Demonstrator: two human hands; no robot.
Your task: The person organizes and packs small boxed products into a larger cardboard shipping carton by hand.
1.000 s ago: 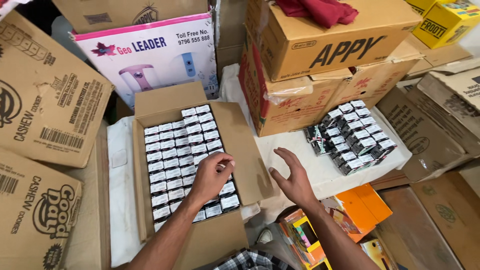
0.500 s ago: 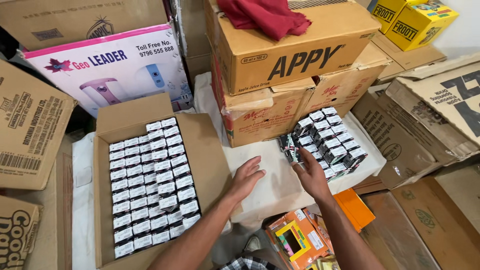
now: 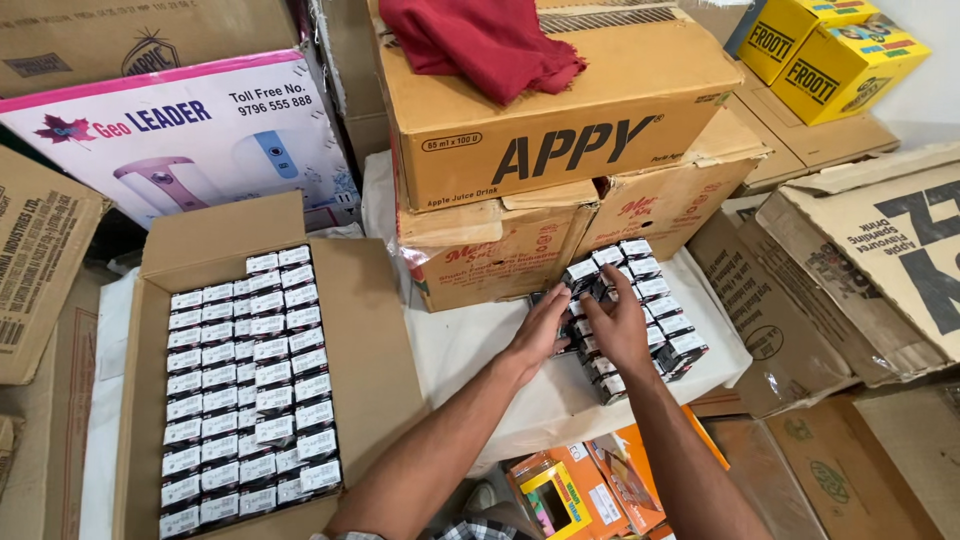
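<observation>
A loose pile of small black-and-white cartons (image 3: 650, 300) lies on a white cloth-covered surface (image 3: 480, 340) in front of stacked cardboard boxes. My left hand (image 3: 540, 328) rests with fingers on the pile's left edge. My right hand (image 3: 617, 325) lies on top of the pile, fingers spread over several cartons. Neither hand visibly lifts a carton. At the left an open cardboard box (image 3: 365, 330) holds tidy rows of the same small cartons (image 3: 245, 390).
Large brown drink cartons (image 3: 570, 130) are stacked behind the pile, a red cloth (image 3: 480, 40) on top. Yellow boxes (image 3: 830, 50) sit at the far right. A pink-and-white appliance box (image 3: 180, 130) stands behind the open box. Orange packets (image 3: 590, 490) lie below the surface's edge.
Both hands have moved from the open box at the left across the white surface to the loose pile on the right. The view has shifted with them.
</observation>
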